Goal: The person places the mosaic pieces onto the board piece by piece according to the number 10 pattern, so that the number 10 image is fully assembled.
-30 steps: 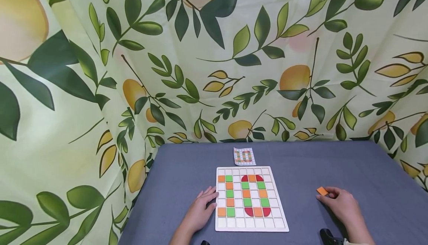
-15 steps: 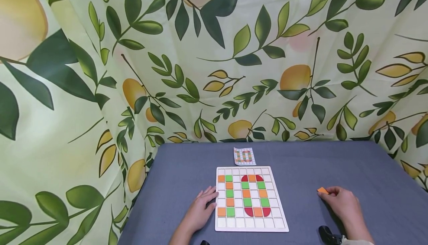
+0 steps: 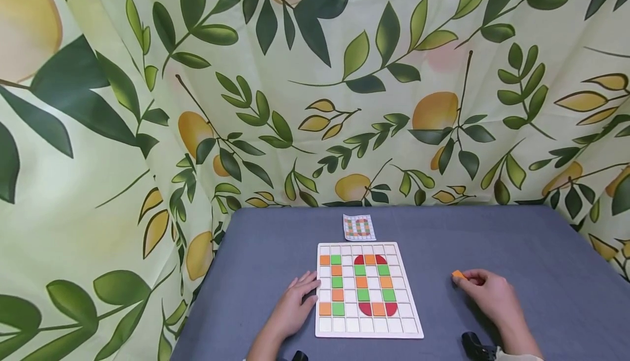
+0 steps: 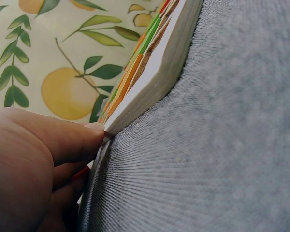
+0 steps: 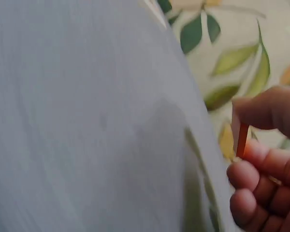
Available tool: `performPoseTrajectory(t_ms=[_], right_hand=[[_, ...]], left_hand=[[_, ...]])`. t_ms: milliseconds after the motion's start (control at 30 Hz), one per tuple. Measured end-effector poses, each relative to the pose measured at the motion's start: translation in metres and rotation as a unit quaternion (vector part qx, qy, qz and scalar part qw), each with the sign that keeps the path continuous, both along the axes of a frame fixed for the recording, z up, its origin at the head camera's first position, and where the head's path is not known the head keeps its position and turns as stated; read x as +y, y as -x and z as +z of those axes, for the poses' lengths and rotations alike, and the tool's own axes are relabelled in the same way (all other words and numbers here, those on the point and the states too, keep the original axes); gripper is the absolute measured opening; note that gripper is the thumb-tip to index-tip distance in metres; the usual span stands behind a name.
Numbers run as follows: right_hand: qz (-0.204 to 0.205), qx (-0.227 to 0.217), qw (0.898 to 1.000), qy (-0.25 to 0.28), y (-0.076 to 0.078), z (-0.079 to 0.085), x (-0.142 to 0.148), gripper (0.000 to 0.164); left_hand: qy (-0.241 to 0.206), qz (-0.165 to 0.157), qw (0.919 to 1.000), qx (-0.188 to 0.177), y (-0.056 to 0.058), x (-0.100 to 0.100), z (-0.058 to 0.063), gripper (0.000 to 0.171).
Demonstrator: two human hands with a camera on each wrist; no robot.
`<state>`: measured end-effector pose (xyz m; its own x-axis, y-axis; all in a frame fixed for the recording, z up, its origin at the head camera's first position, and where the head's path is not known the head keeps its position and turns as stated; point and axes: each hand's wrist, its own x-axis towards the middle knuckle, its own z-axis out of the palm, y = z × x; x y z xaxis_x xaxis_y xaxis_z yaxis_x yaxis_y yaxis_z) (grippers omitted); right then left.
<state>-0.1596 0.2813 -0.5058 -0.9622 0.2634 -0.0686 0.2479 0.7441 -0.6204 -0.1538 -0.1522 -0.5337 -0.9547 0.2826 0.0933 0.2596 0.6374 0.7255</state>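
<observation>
My right hand (image 3: 494, 298) pinches a small orange square tile (image 3: 458, 275) between thumb and fingertips, to the right of the board. Edge-on, the tile (image 5: 241, 140) looks thin in the right wrist view. A white gridded board (image 3: 332, 326) lies on the table, with orange, green and red tiles forming a 1 and a 0 in its cells. The red tiles (image 3: 365, 309) have rounded corners. Resting at the board's left edge is my left hand (image 3: 291, 309), fingers loosely extended. The left wrist view has its thumb (image 4: 79, 140) touching the board's side.
Behind the board lies a small printed card (image 3: 359, 228) with a similar coloured grid pattern. A grey-blue cloth (image 3: 266, 251) covers the table. Leaf-and-fruit patterned fabric (image 3: 320, 147) hangs behind and at the left. A black device (image 3: 476, 347) sits at the right wrist.
My right hand has moved left toward the board with the orange tile. The left hand stays at the board's edge. The head view has shifted slightly.
</observation>
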Motion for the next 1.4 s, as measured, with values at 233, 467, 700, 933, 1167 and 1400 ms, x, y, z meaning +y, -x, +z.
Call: performPoseTrajectory(t_ms=[233,467,700,933,1167,1400], right_hand=[[0.122,0.076,0.989,0.026,0.003,0.006,-0.078,0.028],[0.295,0.118,0.948,0.003,0.001,0.012,-0.152,0.016],[0.388,0.15,0.907,-0.066,-0.003,0.006,-0.185,0.016],[0.385,0.149,0.906,-0.097,-0.006,0.001,-0.193,0.015],[0.386,0.14,0.908,-0.089,-0.006,0.0,-0.194,0.013],[0.383,0.144,0.908,-0.086,-0.007,0.0,-0.194,0.013]], left_hand=[[0.001,0.002,1.0,-0.003,0.001,0.0,0.001,0.037],[0.0,0.001,1.0,0.002,0.001,0.001,0.002,0.037],[0.0,-0.002,1.0,0.002,0.001,0.001,0.001,0.037],[0.001,-0.003,1.0,0.004,0.0,0.0,0.001,0.037],[-0.004,-0.005,0.9999,0.008,-0.001,-0.001,0.0,0.037],[-0.004,-0.004,1.0,0.001,0.0,-0.001,-0.001,0.037]])
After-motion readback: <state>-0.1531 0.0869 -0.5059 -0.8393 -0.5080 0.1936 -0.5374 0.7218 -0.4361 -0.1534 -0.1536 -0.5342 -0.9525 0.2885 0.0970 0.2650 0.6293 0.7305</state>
